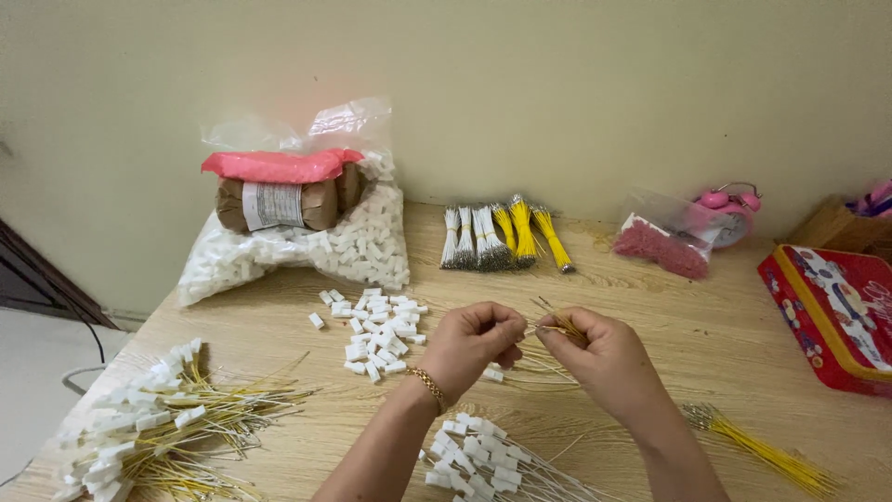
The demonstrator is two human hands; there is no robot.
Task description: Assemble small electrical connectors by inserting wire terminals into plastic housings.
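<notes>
I logged: right hand (604,358) pinching thin yellow wires (557,325), long axis pointing up-left toward left hand (469,342), fingers closed at their tips.

Back left: clear bag of white plastic pieces (307,246), brown paper-wrapped bundle (279,203) with pink wrap on top. Against wall: tied bundles of white and yellow wires (502,234). Right: pink alarm clock (729,212), bag of red pieces (662,246), red tin (832,311). Wooden table (706,325).

Two hands, left hand (469,342) and right hand (599,358), pinch thin yellow wires (556,325) above the desk (669,316), near small white plugs (376,333).
</notes>
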